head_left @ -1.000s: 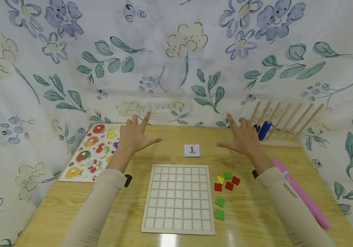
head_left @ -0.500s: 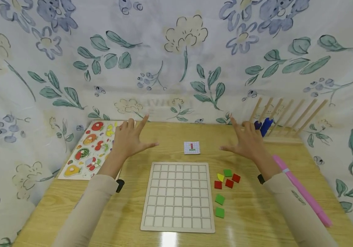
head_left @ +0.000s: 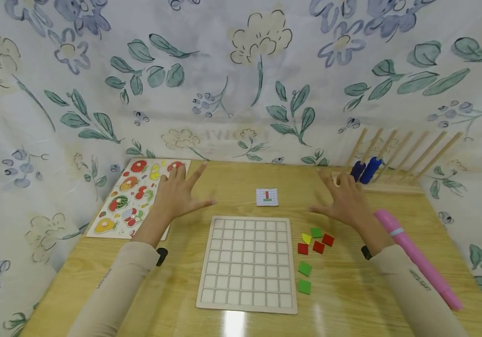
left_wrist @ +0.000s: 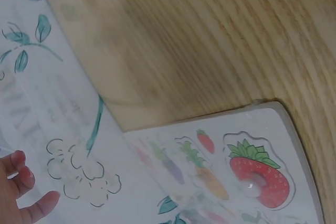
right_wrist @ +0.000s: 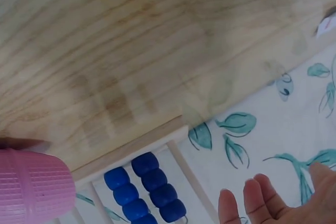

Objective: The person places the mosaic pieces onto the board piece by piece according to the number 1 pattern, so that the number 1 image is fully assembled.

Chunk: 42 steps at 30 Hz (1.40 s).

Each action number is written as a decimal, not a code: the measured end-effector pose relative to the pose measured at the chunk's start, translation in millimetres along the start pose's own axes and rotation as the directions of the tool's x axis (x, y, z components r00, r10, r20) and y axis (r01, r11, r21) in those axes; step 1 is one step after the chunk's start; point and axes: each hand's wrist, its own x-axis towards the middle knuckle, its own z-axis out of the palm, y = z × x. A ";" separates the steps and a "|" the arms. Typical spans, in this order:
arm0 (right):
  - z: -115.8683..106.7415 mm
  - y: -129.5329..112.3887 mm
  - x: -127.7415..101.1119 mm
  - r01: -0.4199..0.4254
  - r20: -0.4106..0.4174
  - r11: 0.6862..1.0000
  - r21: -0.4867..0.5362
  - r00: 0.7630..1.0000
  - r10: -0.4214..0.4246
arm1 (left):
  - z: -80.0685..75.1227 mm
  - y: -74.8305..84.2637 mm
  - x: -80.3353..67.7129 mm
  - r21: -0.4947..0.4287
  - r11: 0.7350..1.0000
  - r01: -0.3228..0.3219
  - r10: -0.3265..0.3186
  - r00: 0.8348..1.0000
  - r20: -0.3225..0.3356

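My left hand (head_left: pixel 176 194) is held up in front of the fruit puzzle board (head_left: pixel 114 203), thumb and index finger spread wide, holding nothing. In the left wrist view a strawberry piece (left_wrist: pixel 261 177) shows at that board's corner. My right hand (head_left: pixel 342 196) mirrors it near the wooden bead rack (head_left: pixel 392 186), thumb and index finger apart, also holding nothing. Between and below the hands lies a pale grid board (head_left: pixel 247 264). Beside it are green tiles (head_left: pixel 304 287), red tiles (head_left: pixel 303 248) and a yellow piece (head_left: pixel 306 238). A small pattern card (head_left: pixel 267 197) lies behind the board.
A long pink tube (head_left: pixel 419 262) lies at the right, partly under the right forearm. Blue beads (right_wrist: pixel 155 179) sit on two rods of the rack. A floral curtain (head_left: pixel 224 84) hangs along the table's back edge and both sides.
Both hands stay raised with much the same spread fingers; they have moved slightly apart. The head view has shifted a little. The board, tiles and card have not been moved.
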 end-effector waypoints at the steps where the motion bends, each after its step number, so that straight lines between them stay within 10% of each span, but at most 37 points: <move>1: 0.4 1.2 -0.4 0.005 0.004 1.000 -0.009 1.000 -0.005 | 0.3 -1.1 -1.5 0.008 1.000 -0.009 0.009 1.000 0.000; 10: 1.8 5.8 -9.5 0.011 0.066 1.000 0.000 0.998 -0.011 | 16.4 -2.4 -25.0 0.089 0.992 -0.087 0.081 0.994 0.070; 29: 13.0 -1.0 -31.6 0.081 0.110 0.996 -0.031 0.991 -0.077 | 33.6 -2.0 -57.7 -0.219 0.950 -0.223 0.273 0.933 0.235; 42: 17.7 -2.5 -43.7 0.110 0.172 0.991 0.073 0.978 -0.121 | 40.4 1.1 -65.3 -0.235 0.952 -0.194 0.259 0.922 0.288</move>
